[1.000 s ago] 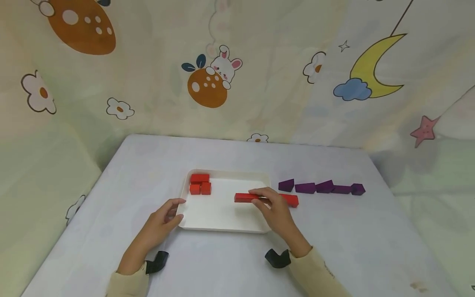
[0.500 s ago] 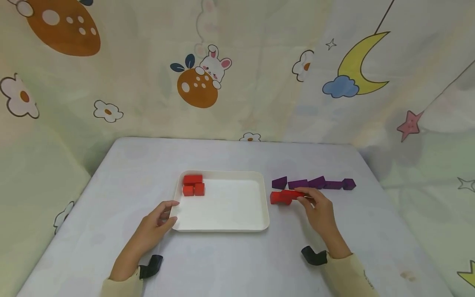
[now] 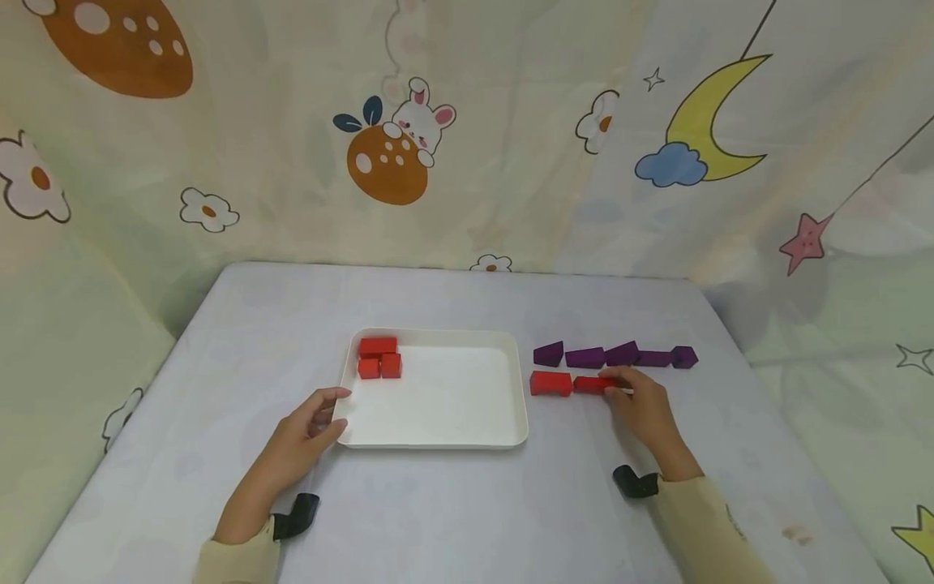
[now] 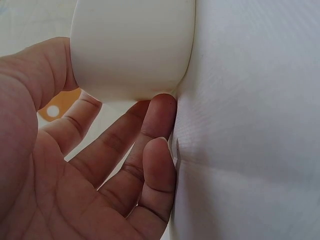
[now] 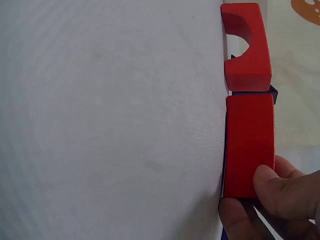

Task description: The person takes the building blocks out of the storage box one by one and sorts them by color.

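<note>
A long red block [image 3: 591, 384] [image 5: 248, 145] lies on the table right of the white tray [image 3: 438, 442], end to end with a red arch block [image 3: 550, 383] [image 5: 247, 47]. My right hand [image 3: 642, 401] pinches the long block's right end between thumb and fingers [image 5: 280, 190]. A row of purple blocks [image 3: 616, 356] lies just behind the red ones. My left hand [image 3: 306, 426] rests against the tray's near-left corner [image 4: 132, 50], fingers [image 4: 155, 145] relaxed and touching it. Three red blocks [image 3: 379, 357] sit in the tray's far-left corner.
The table [image 3: 467, 519] is covered with a pale cloth. A patterned fabric backdrop [image 3: 409, 138] rises behind and to both sides. The table's far edge runs just behind the tray and the purple row.
My right hand carried the long red block from over the tray to the right and set it down beside the red arch block, in front of the purple row. The left hand stayed put.
</note>
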The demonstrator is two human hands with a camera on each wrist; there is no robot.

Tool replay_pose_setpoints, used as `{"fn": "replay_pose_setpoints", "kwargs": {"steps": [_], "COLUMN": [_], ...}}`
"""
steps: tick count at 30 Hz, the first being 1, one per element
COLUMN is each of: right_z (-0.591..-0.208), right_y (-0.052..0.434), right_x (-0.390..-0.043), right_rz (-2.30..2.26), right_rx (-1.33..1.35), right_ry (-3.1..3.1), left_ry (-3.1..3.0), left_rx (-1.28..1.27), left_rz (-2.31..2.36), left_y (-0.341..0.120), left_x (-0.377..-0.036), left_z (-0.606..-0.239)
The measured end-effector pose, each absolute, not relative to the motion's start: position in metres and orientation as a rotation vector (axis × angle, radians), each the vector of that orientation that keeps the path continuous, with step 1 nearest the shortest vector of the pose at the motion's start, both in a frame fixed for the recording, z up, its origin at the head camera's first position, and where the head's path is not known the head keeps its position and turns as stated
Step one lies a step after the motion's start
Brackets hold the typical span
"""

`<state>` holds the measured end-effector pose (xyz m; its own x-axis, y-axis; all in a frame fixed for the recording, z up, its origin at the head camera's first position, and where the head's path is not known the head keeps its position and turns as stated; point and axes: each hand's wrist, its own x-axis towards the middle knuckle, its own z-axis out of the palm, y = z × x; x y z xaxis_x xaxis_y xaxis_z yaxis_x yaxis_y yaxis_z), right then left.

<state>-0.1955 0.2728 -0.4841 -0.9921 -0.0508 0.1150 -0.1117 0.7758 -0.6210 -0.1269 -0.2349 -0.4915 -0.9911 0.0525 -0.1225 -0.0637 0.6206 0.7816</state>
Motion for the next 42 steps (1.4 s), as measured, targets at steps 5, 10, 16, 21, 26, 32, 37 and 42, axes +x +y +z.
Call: {"fn": "replay_pose_setpoints", "kwargs": {"steps": [5, 10, 16, 21, 26, 32, 37, 42], "right_z": [-0.48, -0.466, -0.444, -0.431, -0.427, -0.426, -0.429, -0.433], "right_y": [0.271, 0.262, 0.235, 0.204, 0.174, 0.141, 0.117, 0.089], "right_x": [-0.199, -0.193, -0.187, -0.193, -0.206, -0.222, -0.239, -0.257], "right_rz": [0.999, 0.951, 1.03, 1.244, 1.434, 1.541, 1.657, 1.869], "right_rx": [0.111, 0.116, 0.236, 0.365, 0.492, 0.627, 0.737, 0.766], "right_ry": [-2.943, -2.901, -2.757, -2.725, -2.755, -2.78, -2.761, -2.723], "left_ry": [2.707, 2.704, 2.702, 2.708, 2.697, 2.69, 2.687, 2.69], "left_rx": [-0.004, 0.033, 0.066, 0.075, 0.076, 0.06, 0.031, 0.008], "left_rz": [1.339, 1.381, 1.414, 1.426, 1.445, 1.437, 1.419, 1.401], "left_y": [-0.238, -0.237, -0.237, -0.237, -0.235, -0.235, -0.237, -0.241], "left_x": [-0.126, -0.126, -0.13, -0.132, -0.133, -0.133, -0.131, -0.129], "left_z": [-0.491, -0.489, -0.489, -0.491, -0.494, -0.496, -0.493, -0.492]}}
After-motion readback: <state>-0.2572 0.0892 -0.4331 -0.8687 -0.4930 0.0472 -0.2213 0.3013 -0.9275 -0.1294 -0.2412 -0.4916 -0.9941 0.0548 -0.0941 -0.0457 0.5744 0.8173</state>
